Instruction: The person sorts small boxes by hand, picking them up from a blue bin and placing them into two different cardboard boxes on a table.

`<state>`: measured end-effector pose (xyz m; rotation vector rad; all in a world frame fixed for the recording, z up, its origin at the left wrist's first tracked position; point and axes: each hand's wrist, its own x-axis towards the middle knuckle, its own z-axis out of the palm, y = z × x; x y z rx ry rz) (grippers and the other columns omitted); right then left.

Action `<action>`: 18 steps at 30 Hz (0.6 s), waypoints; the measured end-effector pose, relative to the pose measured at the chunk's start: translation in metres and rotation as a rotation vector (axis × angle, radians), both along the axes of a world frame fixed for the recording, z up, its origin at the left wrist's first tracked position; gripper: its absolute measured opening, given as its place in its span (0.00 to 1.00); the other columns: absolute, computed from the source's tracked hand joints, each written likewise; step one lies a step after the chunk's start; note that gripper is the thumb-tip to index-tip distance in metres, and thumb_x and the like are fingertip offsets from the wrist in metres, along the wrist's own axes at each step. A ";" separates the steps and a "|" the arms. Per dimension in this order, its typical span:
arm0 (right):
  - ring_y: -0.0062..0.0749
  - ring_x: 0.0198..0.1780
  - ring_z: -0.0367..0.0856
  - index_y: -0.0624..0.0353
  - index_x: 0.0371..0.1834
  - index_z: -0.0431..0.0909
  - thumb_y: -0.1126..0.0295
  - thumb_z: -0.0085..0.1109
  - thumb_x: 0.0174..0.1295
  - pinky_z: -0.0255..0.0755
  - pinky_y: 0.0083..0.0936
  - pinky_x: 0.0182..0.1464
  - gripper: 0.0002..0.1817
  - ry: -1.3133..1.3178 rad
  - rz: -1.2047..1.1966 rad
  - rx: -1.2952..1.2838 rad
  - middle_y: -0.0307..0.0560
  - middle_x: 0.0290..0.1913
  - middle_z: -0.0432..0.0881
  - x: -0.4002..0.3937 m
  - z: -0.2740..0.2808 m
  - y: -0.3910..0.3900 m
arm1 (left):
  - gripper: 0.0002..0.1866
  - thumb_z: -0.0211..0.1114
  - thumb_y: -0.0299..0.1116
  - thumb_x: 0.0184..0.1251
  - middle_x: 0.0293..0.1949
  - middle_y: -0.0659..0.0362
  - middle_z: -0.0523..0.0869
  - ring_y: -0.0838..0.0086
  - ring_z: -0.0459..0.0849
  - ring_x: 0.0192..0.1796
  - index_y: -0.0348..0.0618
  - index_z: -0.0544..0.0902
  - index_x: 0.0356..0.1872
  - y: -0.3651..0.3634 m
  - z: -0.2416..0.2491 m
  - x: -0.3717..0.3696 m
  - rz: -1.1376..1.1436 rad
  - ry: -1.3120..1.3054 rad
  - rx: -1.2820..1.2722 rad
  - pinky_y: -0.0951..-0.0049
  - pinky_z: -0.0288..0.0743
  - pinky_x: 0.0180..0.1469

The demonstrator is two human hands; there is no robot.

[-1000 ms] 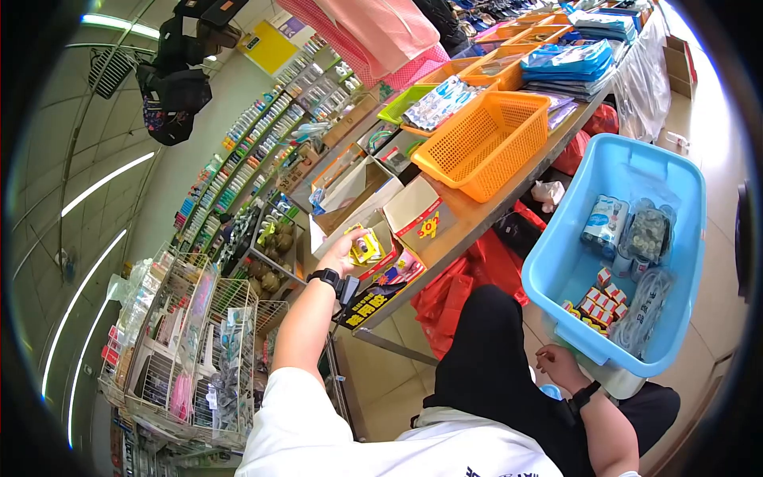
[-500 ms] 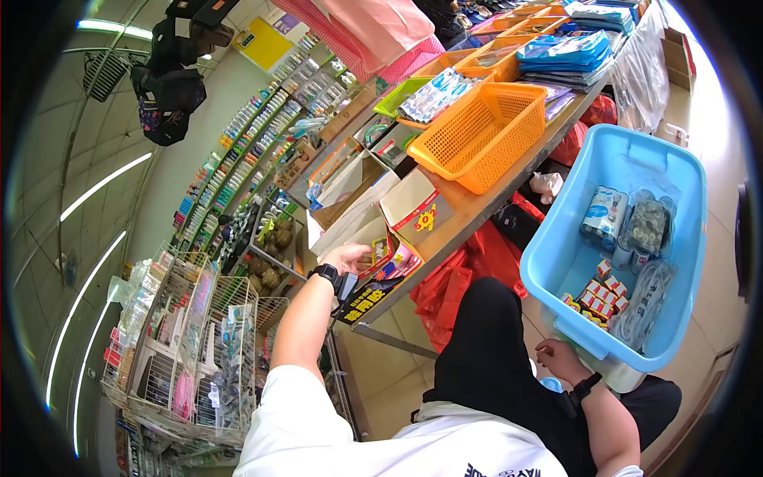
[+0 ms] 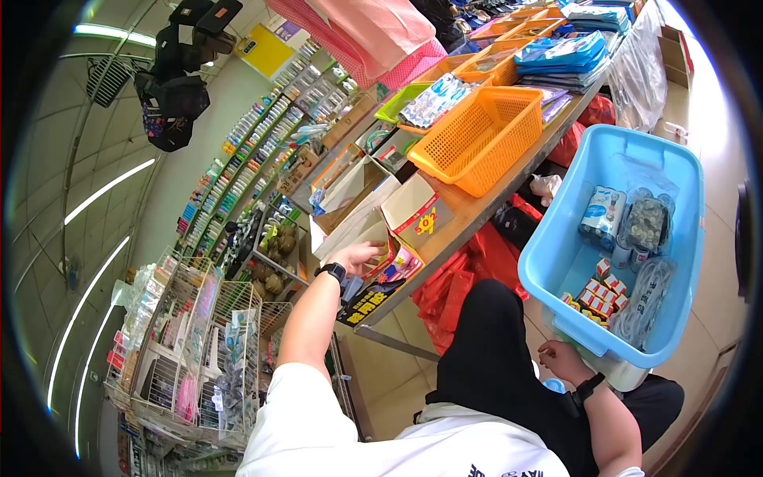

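Note:
My left hand, with a dark watch on its wrist, is over an open cardboard display box on the near table corner. Its fingers are stretched out and slightly bent above the box's opening, and nothing shows in them. Beside that box stands a white-and-red carton marked 502. My right hand rests by my thigh, near the close end of a blue plastic tub, fingers loosely apart with nothing in them. Inside the tub lie several small red, white and yellow boxes, blue-white packs and a bagged cable-like coil.
An orange basket stands farther along the table, with blue packaged goods beyond it. Red plastic bags lie underneath. Wire racks stand on the left, and stocked shelves line the wall.
My left hand has risen slightly out of the display box and its fingers have spread toward the right. My right hand and the tub's contents look the same.

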<state>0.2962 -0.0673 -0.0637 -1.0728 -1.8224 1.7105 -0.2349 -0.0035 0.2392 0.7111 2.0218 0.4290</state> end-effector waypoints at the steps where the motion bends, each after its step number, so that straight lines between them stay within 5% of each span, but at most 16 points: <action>1: 0.37 0.40 0.89 0.64 0.47 0.84 0.67 0.63 0.66 0.80 0.31 0.46 0.13 -0.009 0.005 0.002 0.51 0.37 0.89 0.000 0.000 0.000 | 0.27 0.61 0.34 0.75 0.58 0.58 0.82 0.68 0.83 0.56 0.55 0.68 0.73 0.001 -0.006 -0.012 0.000 0.002 0.001 0.52 0.82 0.53; 10: 0.37 0.40 0.89 0.64 0.45 0.85 0.68 0.64 0.66 0.80 0.30 0.45 0.11 -0.027 -0.001 0.005 0.51 0.36 0.88 0.006 -0.009 -0.001 | 0.31 0.65 0.26 0.70 0.58 0.52 0.86 0.67 0.87 0.56 0.45 0.69 0.74 -0.002 -0.023 -0.035 -0.027 -0.013 0.007 0.57 0.85 0.51; 18: 0.37 0.40 0.88 0.64 0.49 0.84 0.68 0.63 0.67 0.80 0.31 0.46 0.13 -0.026 -0.002 0.009 0.52 0.38 0.88 0.014 -0.007 -0.002 | 0.39 0.52 0.16 0.60 0.55 0.42 0.87 0.57 0.90 0.48 0.43 0.63 0.77 0.008 -0.009 -0.011 -0.027 0.100 -0.035 0.55 0.86 0.45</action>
